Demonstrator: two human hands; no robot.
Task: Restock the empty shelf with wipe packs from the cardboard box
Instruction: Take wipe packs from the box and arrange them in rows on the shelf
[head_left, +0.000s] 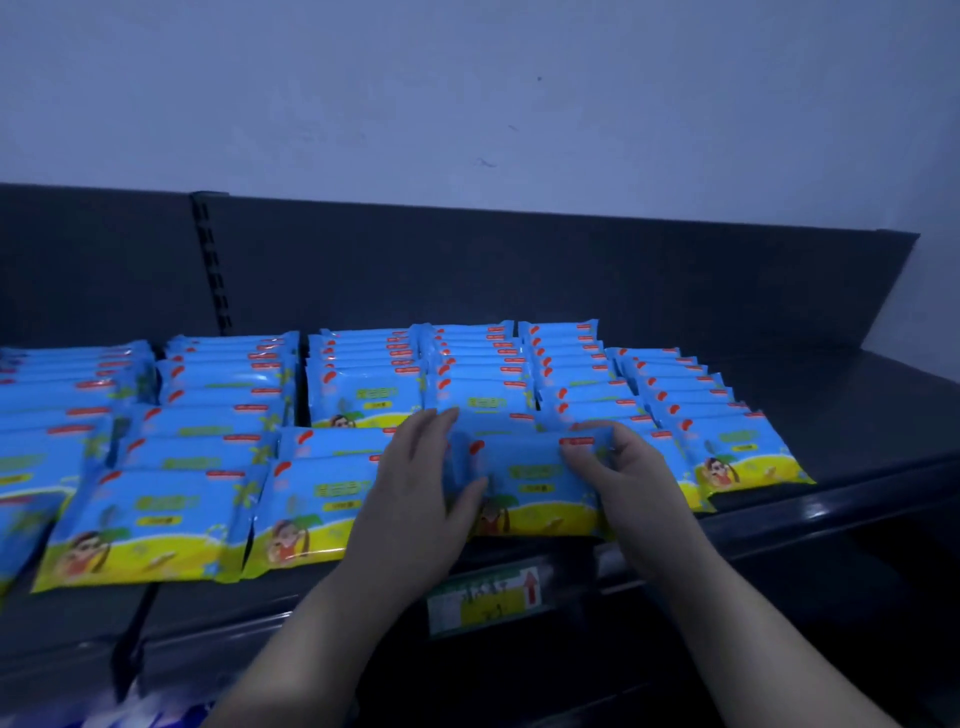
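A blue and yellow wipe pack (530, 483) lies at the front of a row on the dark shelf (857, 415). My left hand (421, 483) holds its left end, thumb on the pack's face and fingers stretched along its side. My right hand (628, 467) grips its right end with curled fingers over the top corner. Several rows of the same wipe packs (218, 415) lie overlapping from the shelf's back panel to its front edge. The cardboard box is out of view.
The shelf's right end (893, 395) is bare dark metal beside the last row. A green and yellow price label (488, 597) sits on the front rail below my hands. A slotted upright (213, 265) splits the back panel. A lower shelf edge shows at the bottom.
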